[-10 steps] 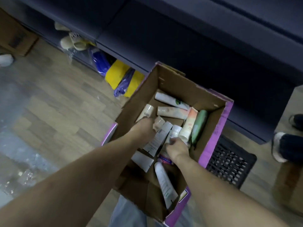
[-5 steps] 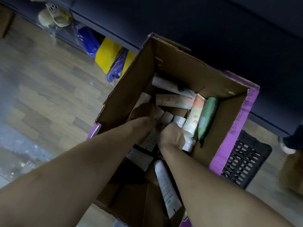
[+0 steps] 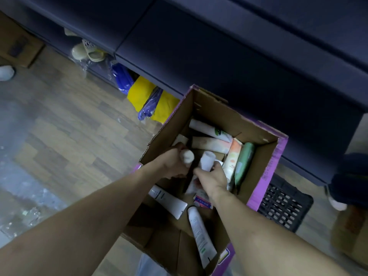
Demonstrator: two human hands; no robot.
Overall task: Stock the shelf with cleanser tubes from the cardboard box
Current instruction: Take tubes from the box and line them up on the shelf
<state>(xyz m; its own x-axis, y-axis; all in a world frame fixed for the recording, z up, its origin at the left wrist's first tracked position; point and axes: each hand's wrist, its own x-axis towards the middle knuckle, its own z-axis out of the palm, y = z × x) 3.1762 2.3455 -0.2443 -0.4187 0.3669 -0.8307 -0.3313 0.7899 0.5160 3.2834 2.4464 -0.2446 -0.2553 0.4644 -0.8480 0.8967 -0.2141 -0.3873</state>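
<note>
An open cardboard box [image 3: 264, 176] with purple outer sides stands on the floor and holds several cleanser tubes. Both my hands are inside it. My left hand [image 3: 173, 164] grips a pale tube [image 3: 187, 155] whose round cap end points up. My right hand [image 3: 212, 177] grips a white tube [image 3: 207, 160], also raised on end. Loose in the box lie a green tube [image 3: 245, 162], an orange-and-white tube [image 3: 232, 158], two white tubes [image 3: 207, 129] at the far side and two more white tubes [image 3: 200, 234] at the near side. The dark blue shelf [image 3: 219, 46] runs behind the box.
A black plastic crate [image 3: 284, 208] sits right of the box. Yellow and blue bags [image 3: 147, 98] and pale sandals [image 3: 89, 50] lie under the shelf at the left. Another person's shoe [image 3: 336, 202] stands at far right, near a brown carton [image 3: 350, 236]. Wooden floor [image 3: 69, 136] spreads left.
Both hands have closed round tubes and lifted them on end out of the pile. The camera has swung back, showing more floor and shelf.
</note>
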